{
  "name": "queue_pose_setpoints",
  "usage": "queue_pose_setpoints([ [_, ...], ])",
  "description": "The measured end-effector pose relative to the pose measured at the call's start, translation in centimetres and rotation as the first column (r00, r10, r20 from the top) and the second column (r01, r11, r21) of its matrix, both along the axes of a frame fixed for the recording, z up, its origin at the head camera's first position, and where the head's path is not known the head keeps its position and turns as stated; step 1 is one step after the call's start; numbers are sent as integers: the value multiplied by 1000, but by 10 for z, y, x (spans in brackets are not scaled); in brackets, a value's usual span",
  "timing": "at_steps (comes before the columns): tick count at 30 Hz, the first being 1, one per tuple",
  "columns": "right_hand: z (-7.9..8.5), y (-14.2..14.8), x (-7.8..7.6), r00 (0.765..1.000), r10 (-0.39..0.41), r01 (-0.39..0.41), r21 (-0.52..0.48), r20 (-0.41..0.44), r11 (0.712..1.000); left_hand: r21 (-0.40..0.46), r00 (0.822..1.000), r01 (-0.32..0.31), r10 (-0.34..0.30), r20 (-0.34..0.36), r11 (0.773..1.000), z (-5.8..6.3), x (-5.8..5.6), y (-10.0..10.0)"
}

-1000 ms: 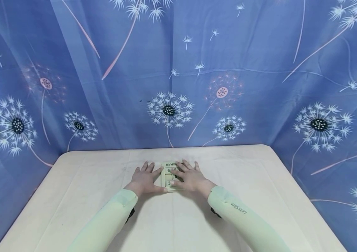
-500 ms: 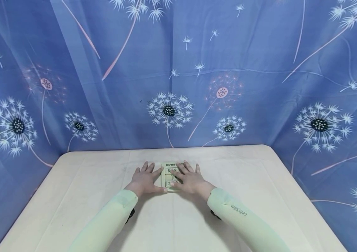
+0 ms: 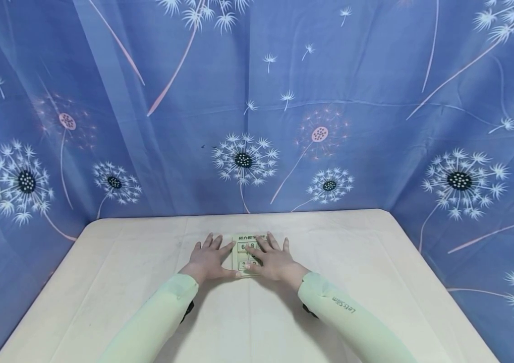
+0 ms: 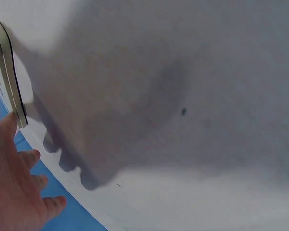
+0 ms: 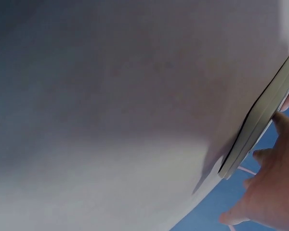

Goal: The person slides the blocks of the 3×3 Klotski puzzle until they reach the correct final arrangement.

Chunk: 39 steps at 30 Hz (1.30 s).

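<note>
A pale green number slide puzzle [image 3: 235, 258] lies flat on the table, dark printed characters along its far edge. Framed number tiles show on it, among them a 6 [image 3: 242, 247] and an 8 [image 3: 252, 246]. My left hand [image 3: 208, 261] is spread beside it, index fingertip and thumb tip against its left and near edges. The right hand [image 3: 278, 263] reaches over the right half, index finger and thumb extended onto the tiles, hiding several of them. Side-on, the puzzle's edge appears in the left wrist view as a thin slab [image 4: 13, 82], with fingers spread past it.
A cream cloth covers the table [image 3: 116, 282]. Blue curtains [image 3: 184, 166] with dandelion prints stand behind it and along both sides. Both forearms, in pale green sleeves [image 3: 347, 307], come in from the near edge.
The near-left tile, which read 3 a second ago, now looks different, with another tile showing beside it. My right hand has shifted very slightly; the left stays put.
</note>
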State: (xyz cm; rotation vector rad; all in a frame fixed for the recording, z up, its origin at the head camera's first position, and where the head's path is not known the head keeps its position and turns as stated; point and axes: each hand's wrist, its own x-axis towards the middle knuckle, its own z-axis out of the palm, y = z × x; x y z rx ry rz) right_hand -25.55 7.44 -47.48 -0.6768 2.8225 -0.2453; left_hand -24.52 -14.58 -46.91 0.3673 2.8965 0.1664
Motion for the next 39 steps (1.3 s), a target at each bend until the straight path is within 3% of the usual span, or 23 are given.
queue_pose_setpoints([
  [39, 1, 4, 13, 1000, 19, -19, -6, -21, 1000, -7, 1000, -2, 2, 0, 1000, 1, 0, 0],
])
